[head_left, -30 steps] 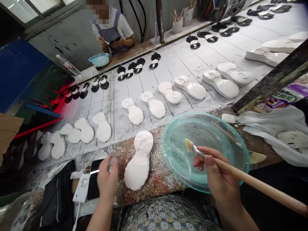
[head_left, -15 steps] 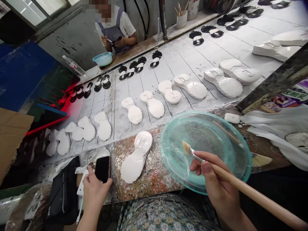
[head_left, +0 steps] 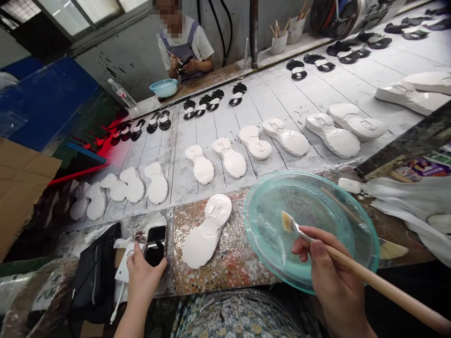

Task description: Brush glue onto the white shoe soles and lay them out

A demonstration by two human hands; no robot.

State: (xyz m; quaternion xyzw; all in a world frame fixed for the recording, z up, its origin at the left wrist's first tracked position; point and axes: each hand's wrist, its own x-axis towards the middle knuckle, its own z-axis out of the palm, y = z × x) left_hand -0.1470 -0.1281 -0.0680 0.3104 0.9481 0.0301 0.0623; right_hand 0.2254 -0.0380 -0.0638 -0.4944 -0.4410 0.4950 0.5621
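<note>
My left hand is closed around the lower edges of a black smartphone, thumb on one side and fingers on the other. A white device with a cable is close by it. In my right hand is a paintbrush with a long wooden handle. Its pale bristles are above a translucent teal basin, apart from its surface as far as I can see. Between my hands a glossy white shoe sole lies on the paint-spattered board.
White soles stand in a row on the white belt, with small black-and-white soles beyond. Opposite, a person works near a light-blue bowl. A black bag lies left. A dark metal bar slants at right.
The view has shifted, so most things appear further right. Both hands keep their holds on the phone and brush. A dark reflection now shows on the phone screen.
</note>
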